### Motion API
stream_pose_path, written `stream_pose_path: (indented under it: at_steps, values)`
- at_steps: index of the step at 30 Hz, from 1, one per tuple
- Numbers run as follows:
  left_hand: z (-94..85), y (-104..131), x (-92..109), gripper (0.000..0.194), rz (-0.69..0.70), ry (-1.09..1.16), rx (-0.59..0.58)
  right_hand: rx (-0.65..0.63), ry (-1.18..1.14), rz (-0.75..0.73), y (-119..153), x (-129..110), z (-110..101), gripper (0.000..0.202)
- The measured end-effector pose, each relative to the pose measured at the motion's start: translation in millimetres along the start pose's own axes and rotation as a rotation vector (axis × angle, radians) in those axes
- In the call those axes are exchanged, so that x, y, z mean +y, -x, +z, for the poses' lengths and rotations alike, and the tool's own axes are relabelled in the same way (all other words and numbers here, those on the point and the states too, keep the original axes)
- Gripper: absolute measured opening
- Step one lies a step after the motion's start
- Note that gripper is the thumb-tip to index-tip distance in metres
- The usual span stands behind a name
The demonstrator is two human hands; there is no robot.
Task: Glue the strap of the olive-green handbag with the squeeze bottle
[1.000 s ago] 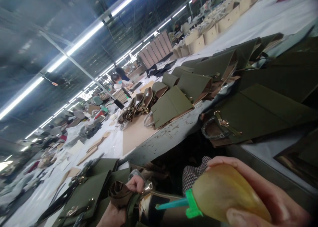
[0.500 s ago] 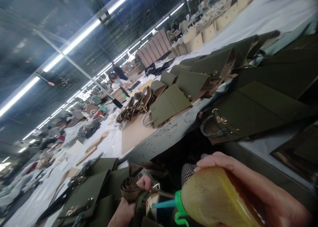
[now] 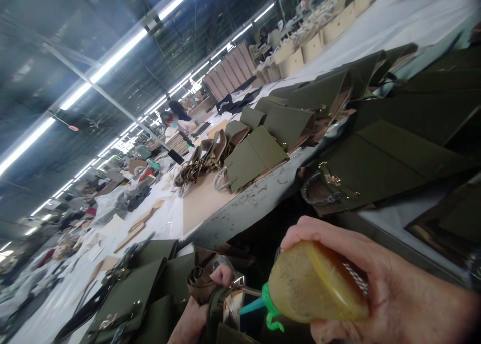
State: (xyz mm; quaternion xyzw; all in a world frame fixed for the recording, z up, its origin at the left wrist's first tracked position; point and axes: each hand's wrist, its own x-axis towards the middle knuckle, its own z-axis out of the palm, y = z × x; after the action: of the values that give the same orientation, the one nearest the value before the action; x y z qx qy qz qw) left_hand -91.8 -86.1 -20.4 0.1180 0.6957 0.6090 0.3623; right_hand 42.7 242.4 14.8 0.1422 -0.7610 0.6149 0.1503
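Note:
My right hand (image 3: 379,289) grips a yellowish squeeze bottle (image 3: 311,284) with a green cap and a teal nozzle (image 3: 250,306). The nozzle points left at an olive-green bag (image 3: 225,314) low in the frame. My left hand (image 3: 205,304) holds that bag by its brown folded strap (image 3: 199,279), next to a metal clasp. The bag's lower part is cut off by the frame edge.
Several olive-green bags (image 3: 255,156) lie on the long work table (image 3: 240,206), more sit at the right (image 3: 379,163) and lower left (image 3: 128,294). A person (image 3: 171,123) works farther down the table. Beige bags (image 3: 296,60) line the far table.
My right hand and the bottle moved left and slightly up, so the nozzle tip is closer to the bag. My left hand shifted a little right with the strap.

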Motion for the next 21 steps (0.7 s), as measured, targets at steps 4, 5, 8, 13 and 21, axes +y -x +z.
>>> stream_pose_path:
  at_steps: [4,5,8,13,21]
  values:
    - [0.5,-3,-5,0.045,-0.02,0.043,0.042,0.061,-0.169,0.066,12,18,11,0.061]
    - [2.0,-3,-6,0.044,-0.025,0.067,0.039,0.067,-0.195,0.07,15,21,14,0.06]
    - [5.6,-6,-4,0.043,-0.041,0.115,0.01,0.075,-0.218,0.065,25,28,22,0.057]
    - [6.5,-7,-2,0.043,-0.045,0.111,0.02,0.118,-0.18,0.039,37,38,35,0.068]
    - [12.3,0,1,0.047,-0.074,0.088,0.023,0.103,-0.225,0.025,41,39,40,0.058]
